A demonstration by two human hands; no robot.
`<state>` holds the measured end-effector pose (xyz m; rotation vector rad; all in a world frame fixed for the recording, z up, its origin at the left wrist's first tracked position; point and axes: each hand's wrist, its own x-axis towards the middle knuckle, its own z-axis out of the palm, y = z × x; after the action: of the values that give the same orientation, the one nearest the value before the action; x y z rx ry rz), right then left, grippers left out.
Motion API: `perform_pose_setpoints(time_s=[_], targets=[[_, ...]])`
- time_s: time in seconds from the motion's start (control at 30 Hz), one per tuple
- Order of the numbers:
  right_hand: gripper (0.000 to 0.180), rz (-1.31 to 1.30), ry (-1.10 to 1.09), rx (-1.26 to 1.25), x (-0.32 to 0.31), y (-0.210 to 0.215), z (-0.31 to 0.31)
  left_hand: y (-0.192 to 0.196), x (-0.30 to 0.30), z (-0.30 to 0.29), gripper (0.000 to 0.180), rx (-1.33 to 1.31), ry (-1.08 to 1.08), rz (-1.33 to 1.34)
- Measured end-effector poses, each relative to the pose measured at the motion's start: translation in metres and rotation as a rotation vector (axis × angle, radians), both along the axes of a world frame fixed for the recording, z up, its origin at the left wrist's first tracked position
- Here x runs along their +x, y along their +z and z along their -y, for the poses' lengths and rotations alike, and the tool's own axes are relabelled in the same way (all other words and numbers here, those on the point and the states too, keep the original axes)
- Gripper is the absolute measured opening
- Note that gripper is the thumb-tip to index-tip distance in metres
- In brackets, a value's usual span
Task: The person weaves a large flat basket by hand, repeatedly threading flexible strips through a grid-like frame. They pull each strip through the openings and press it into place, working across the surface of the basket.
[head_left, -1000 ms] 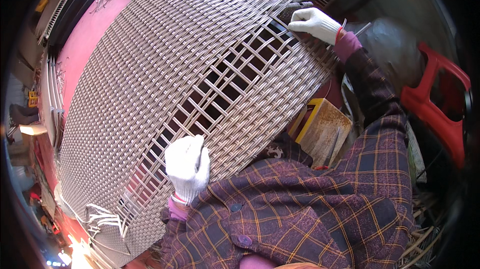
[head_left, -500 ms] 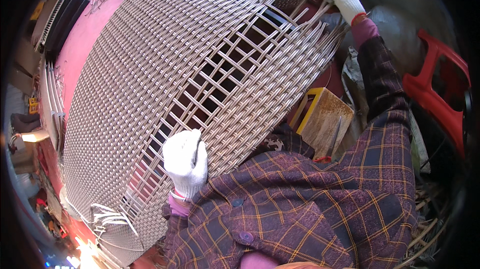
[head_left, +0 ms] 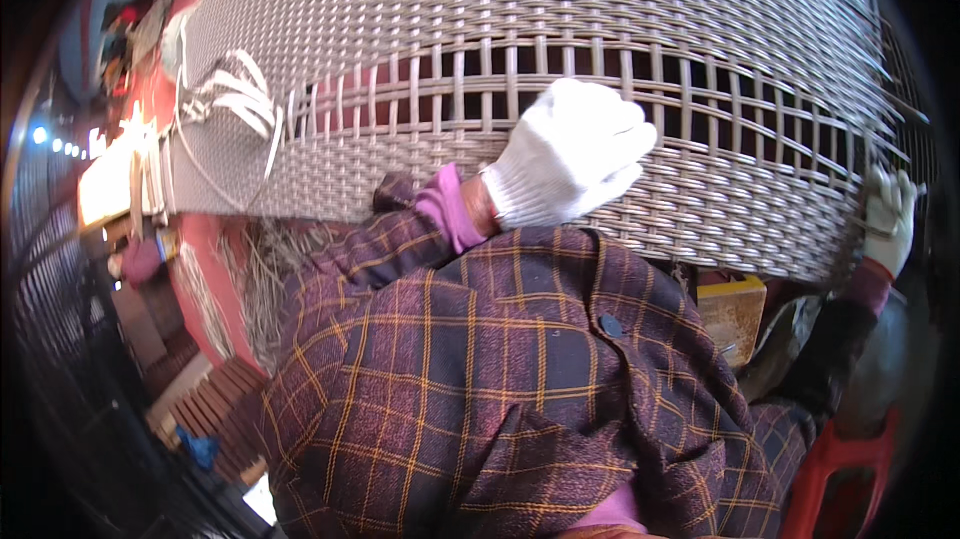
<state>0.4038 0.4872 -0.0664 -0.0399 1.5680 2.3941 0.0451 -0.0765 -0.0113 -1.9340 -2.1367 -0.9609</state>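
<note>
A large grey-brown woven wicker panel (head_left: 420,179) spreads across the upper half of the view. Along it runs a long open band where bare ribs and a few loose strands (head_left: 510,84) show over dark gaps. My left hand (head_left: 575,154), in a white knitted glove, rests over the near side of this band with its fingers curled; what they pinch, if anything, is hidden. At the panel's far right end my right hand (head_left: 890,214), also white-gloved, has its fingers bent around wicker strands at the edge.
White strips (head_left: 240,99) are tied in a bundle on the panel's left end. A yellow-edged wooden stool (head_left: 728,314) stands under the panel's right side, and a red plastic stool (head_left: 845,464) at lower right. Loose strands (head_left: 262,289) hang below left, near a slatted wooden piece (head_left: 210,404).
My view has turned, so the panel now lies nearly level across it. My left hand is farther along the open band toward the right. My right hand remains at the panel's right end.
</note>
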Motion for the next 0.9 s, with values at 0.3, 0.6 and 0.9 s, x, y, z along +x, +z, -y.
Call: perform_pose_setpoints(time_s=[0.3,0.6,0.9], targets=[[0.047,-2.199,-0.528,-3.042,0.035,-0.051,-0.020,-0.002,-0.009,0.000,0.021,-0.037,-0.020,-0.010],[0.054,-1.587,-0.299,-2.193,0.010,-0.042,0.004,0.008,-0.038,0.055,0.008,-0.189,0.631,-0.093],[0.059,-1.741,-0.259,-2.166,-0.002,-0.039,0.009,0.016,-0.043,0.111,0.020,-0.264,0.867,-0.250]])
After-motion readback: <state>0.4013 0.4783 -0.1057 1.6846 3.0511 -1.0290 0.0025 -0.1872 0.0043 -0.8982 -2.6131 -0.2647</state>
